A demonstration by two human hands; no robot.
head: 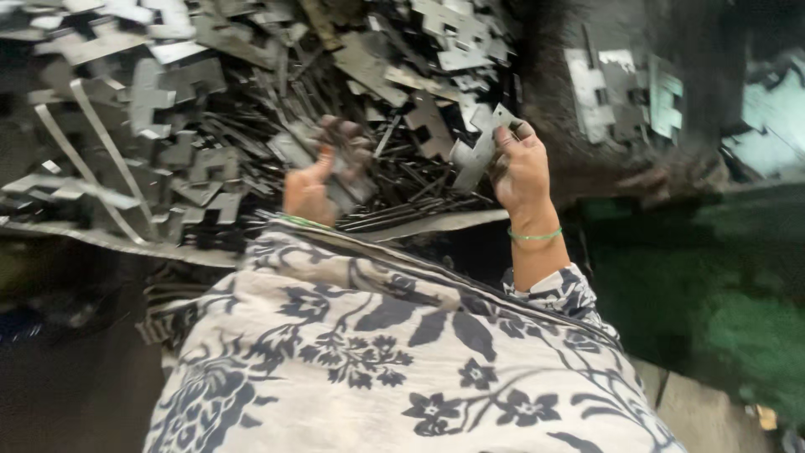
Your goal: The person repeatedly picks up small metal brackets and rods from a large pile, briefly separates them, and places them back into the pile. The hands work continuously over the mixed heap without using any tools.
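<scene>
Right hand (520,172) is raised near the middle of the scene, its fingers clamped on a flat stamped metal piece (480,149) that sticks up and to the left from the fingertips, tilted rather than level. A green bangle (537,236) circles that wrist, just above the cuff of a white sleeve with a dark blue flower print (560,289).

Left hand (323,172) sits to the left of it, well apart, low over the near edge of a big heap of grey metal offcuts (210,126). Its fingers are blurred and dark with grime; they seem curled around something small from the heap, but I cannot tell whether they truly grip a piece or only rest on it.

The heap fills the far left and far middle, a tangle of notched plates and long thin strips. On the far right, a few paler cut plates (625,92) lie on a dark surface, separate from the heap. The same flowered cloth (377,361) covers the near middle, and a green patch (721,310) shows at the near right.
</scene>
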